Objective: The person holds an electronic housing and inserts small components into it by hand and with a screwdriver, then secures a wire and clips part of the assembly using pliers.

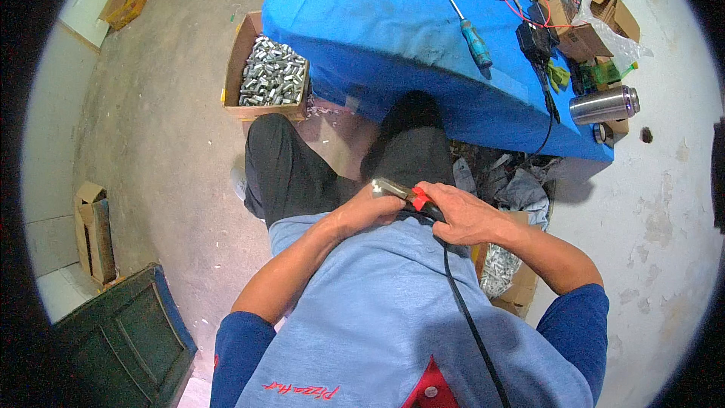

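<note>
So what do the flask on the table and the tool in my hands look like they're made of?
The flask looks like brushed steel: silvery, with soft highlights. The tool, held by both the left hand and the right hand, shows a dull metal head, a red part that is probably plastic, and a black cord with what looks like rubber sheathing.

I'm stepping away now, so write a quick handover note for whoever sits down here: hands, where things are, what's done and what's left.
Left hand: closed around the front of a small metal tool held over the lap.
Right hand: gripping the tool's rear, by its red part; a black cord runs down over the shirt.
Things: open box of small metal parts on the floor left of the blue table; another lot of metal parts in a box by the right leg. Screwdriver and steel flask lie on the table.
Done or left: cannot tell from this view; no part visible at the tool.
</note>
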### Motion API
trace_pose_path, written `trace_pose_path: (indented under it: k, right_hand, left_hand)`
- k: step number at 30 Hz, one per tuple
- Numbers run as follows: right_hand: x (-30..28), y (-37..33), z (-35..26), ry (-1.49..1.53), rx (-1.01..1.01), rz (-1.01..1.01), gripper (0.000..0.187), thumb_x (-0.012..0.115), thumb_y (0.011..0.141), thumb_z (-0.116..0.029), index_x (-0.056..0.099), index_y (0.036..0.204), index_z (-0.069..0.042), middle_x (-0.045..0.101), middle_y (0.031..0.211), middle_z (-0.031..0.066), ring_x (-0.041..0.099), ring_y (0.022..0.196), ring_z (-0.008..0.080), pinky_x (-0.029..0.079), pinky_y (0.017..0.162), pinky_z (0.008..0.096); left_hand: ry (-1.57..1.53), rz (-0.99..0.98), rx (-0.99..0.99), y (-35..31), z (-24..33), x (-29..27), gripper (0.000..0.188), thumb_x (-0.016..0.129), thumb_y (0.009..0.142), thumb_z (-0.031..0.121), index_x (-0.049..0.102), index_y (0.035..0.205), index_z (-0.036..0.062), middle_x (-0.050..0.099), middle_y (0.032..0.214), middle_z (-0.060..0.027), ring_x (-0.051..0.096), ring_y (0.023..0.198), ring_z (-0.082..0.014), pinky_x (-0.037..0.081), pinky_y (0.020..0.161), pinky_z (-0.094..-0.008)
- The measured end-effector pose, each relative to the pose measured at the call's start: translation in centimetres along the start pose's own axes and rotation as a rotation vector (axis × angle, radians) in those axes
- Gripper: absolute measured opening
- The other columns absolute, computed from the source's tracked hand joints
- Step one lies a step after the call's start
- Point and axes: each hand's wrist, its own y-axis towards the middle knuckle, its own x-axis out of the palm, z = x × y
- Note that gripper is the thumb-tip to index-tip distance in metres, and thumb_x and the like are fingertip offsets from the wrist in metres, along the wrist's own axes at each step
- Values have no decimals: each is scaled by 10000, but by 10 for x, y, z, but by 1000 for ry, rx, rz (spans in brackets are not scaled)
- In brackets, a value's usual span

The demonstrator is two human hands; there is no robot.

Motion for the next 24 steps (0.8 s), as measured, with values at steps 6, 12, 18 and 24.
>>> trace_pose_path:
  k: [6, 12, 18, 24]
  right_hand:
    - [1, 4, 6, -3, -76, -2, 572, 551, 711, -90, 434, 1258, 28, 550, 1152, 251, 522, 1122, 416, 420, 993, 448]
    - [11, 9, 25, -83, -184, 68, 590, 577, 694, -108, 444, 1252, 29, 566, 1122, 259, 540, 1085, 430, 445, 957, 462]
    - [4, 15, 29, -123, -240, 64, 588, 583, 682, -124, 464, 1237, 27, 585, 1084, 251, 564, 1034, 427, 461, 917, 465]
    - [6, 14, 31, 32, -257, 47, 567, 574, 675, -123, 484, 1217, 20, 596, 1049, 238, 577, 1023, 405, 463, 906, 457]
  left_hand:
    - [68, -11, -2, -3, 2, 1, 160, 564, 833, 172, 537, 701, 86, 458, 625, 42, 386, 582, -62, 295, 480, -271]
    - [45, 10, 7, -5, -2, 0, 202, 591, 867, 248, 556, 731, 103, 469, 633, 47, 383, 587, -71, 302, 508, -266]
    - [31, 13, 14, -5, -5, 0, 183, 597, 853, 252, 567, 754, 101, 471, 648, 48, 395, 609, -69, 313, 528, -260]
    - [40, 6, 16, -8, 2, 3, 167, 604, 849, 239, 563, 747, 114, 464, 657, 64, 378, 606, -55, 297, 523, -253]
